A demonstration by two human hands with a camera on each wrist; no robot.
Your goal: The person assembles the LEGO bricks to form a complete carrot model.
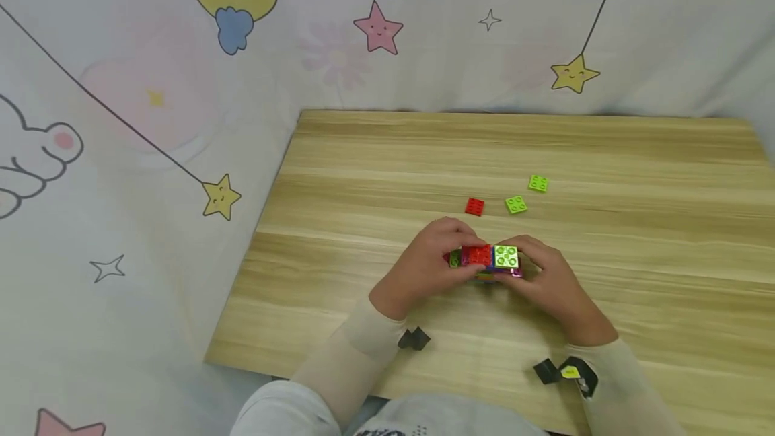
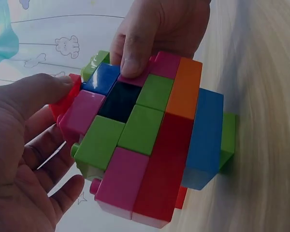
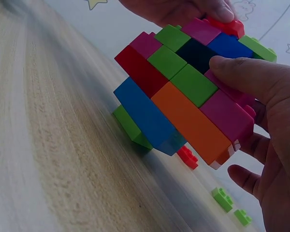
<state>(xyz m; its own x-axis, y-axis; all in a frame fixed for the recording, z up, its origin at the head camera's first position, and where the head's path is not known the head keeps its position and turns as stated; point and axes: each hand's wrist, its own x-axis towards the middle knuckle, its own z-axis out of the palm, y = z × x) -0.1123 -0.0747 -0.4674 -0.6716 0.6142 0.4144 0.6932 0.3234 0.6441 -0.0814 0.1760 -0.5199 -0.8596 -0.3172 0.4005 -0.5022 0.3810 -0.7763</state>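
A stack of toy building bricks (image 2: 145, 121) in pink, green, blue, orange and red stands on the table between both hands. At its top sit a red brick (image 1: 480, 255) and a light green brick (image 1: 506, 256). My left hand (image 1: 431, 262) pinches the red brick between thumb and fingers from the left. From the right, my right hand (image 1: 547, 278) grips the stack, its thumb (image 3: 241, 67) on the front face near the dark blue bricks. Some right fingers are hidden behind the stack.
Beyond the stack lie a loose red brick (image 1: 475, 206) and two loose light green bricks, one nearer (image 1: 517, 204) and one farther (image 1: 538, 183). The wooden table (image 1: 363, 173) meets a patterned cloth (image 1: 460, 66) at its back and left edges.
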